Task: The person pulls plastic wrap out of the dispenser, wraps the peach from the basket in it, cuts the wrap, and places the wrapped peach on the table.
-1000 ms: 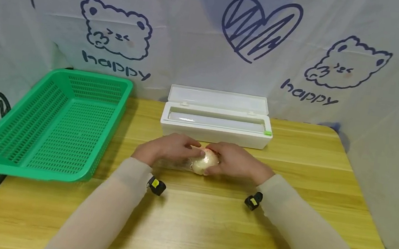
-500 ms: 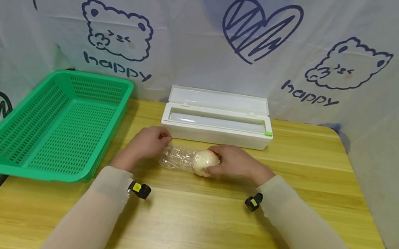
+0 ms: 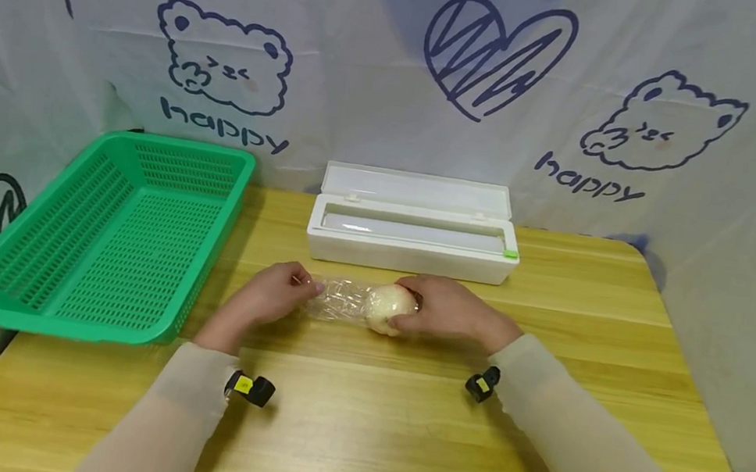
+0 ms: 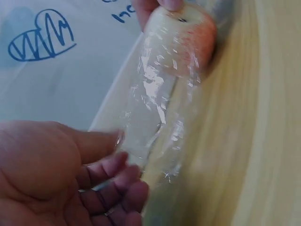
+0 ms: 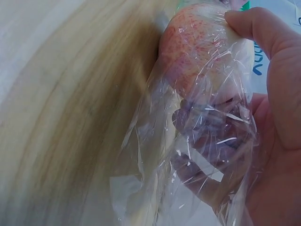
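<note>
A pale apple with a red blush [image 3: 389, 308] lies on the wooden table, wrapped in clear plastic film [image 3: 342, 300] whose loose, crinkled end stretches to the left. My right hand [image 3: 451, 310] grips the apple from its right side. The right wrist view shows the thumb on top of the apple [image 5: 202, 54] and the other fingers behind the film. At the film's left end is my left hand [image 3: 272, 294]. Its thumb touches the film's edge, and in the left wrist view a gap shows between the thumb and the loosely bent fingers.
Behind the hands stands a white film dispenser box [image 3: 411, 258] with its lid raised, a roll inside and a green slider at its right. A green perforated basket [image 3: 176, 321] sits at the left edge of the table [image 3: 381, 441]. Printed cloth hangs behind.
My left hand has left the apple and moved left to the film's end, then slightly towards me. The film's loose end has come into sight. My right hand has stayed on the apple.
</note>
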A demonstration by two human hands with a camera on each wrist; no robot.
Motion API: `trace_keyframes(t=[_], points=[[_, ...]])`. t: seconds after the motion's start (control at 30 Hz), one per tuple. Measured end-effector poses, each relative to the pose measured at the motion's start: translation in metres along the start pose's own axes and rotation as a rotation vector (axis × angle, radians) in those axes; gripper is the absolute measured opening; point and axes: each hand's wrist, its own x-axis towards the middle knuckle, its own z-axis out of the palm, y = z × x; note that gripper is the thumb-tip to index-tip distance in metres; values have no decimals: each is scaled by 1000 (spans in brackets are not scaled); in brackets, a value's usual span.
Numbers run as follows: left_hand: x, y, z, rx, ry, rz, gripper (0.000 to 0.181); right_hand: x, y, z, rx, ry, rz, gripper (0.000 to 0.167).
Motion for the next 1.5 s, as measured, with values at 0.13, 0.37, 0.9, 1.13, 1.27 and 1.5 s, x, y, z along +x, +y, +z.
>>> trace_keyframes(t=[0.13,0.37,0.9,1.13,1.27,1.5], points=[[6,-6,3,-76,68,-9,29,0,1,0,28,4,5,67],[9,-11,0,-222,102,-49,30,0,4,2,78,9,15,65],[-5,0,1,-269,185,-46,36,-16,2,11,171,137,104,74],[-13,21,22,-451,-1,23,47,-24,-13,11,198,394,79,76],[-7,35,39,-729,-109,62,63,-25,-25,15,204,534,83,79],[1,49,61,-960,-103,94,65,-23,-39,34,168,677,38,78]])
